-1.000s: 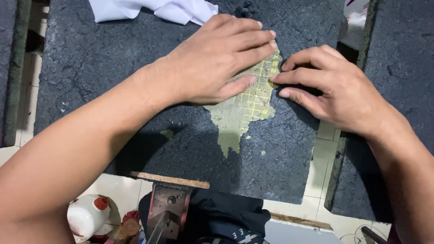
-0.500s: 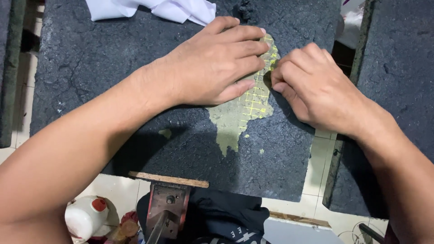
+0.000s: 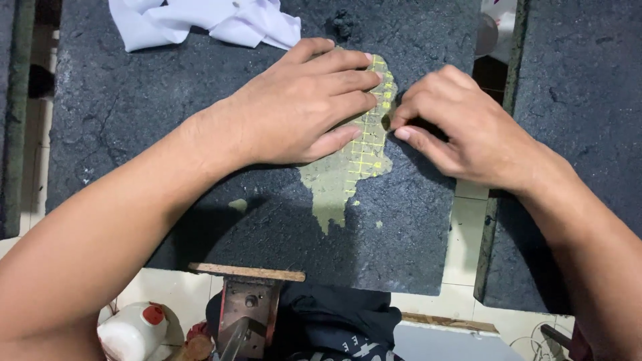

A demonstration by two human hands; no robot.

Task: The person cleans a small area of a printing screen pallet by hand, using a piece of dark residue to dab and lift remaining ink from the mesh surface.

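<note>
1. Olive patch with yellow grid [image 3: 364, 157]: on the dark worktop [image 3: 134, 120], long axis near-to-far.
2. Left hand [image 3: 301, 110]: flat, fingers spread, pressing it.
3. Right hand [image 3: 461, 127]: fingertips curled, pinching its right edge.

The dark slab [image 3: 167, 134] looks rough, matt and grainy, with a smoother olive patch [image 3: 334, 184] bearing a yellow grid. The white cloth [image 3: 200, 23] is soft and crumpled; the white bottle [image 3: 130, 331] is glossy plastic.
</note>
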